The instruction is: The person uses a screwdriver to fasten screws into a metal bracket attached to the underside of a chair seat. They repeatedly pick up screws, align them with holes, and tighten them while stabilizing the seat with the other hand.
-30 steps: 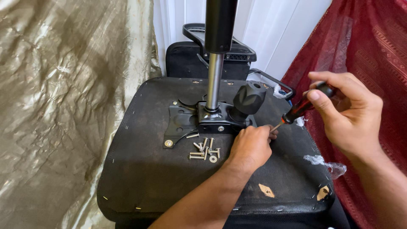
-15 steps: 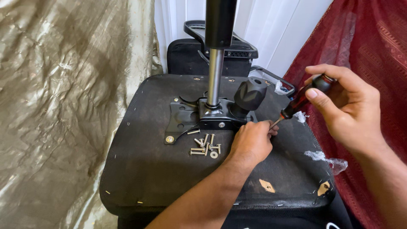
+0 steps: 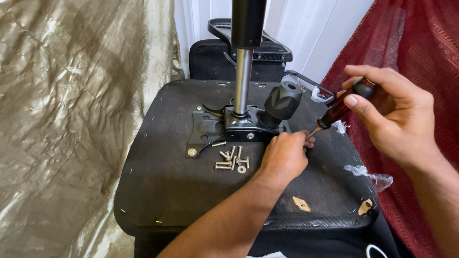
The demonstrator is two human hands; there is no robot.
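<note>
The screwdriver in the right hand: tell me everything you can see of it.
The screwdriver has a dark red, translucent-looking plastic handle with a black cap and a thin metal shaft. It slants down to the left over the upturned chair seat. The right hand wraps the handle; the left hand pinches around its tip, which is hidden beside the black metal bracket.

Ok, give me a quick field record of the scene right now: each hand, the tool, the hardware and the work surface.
left hand: rests on the seat underside, fingertips at the screwdriver tip beside the bracket
right hand: grips the screwdriver handle
screwdriver: dark red handle, shaft angled down-left
mounting bracket: black plate on the seat, one screw in at its front-left corner
gas cylinder: upright from the bracket
black knob: right of the cylinder
loose screws: small pile with a washer, in front of the bracket
seat underside: black fabric, torn patches near the front-right edge
</note>
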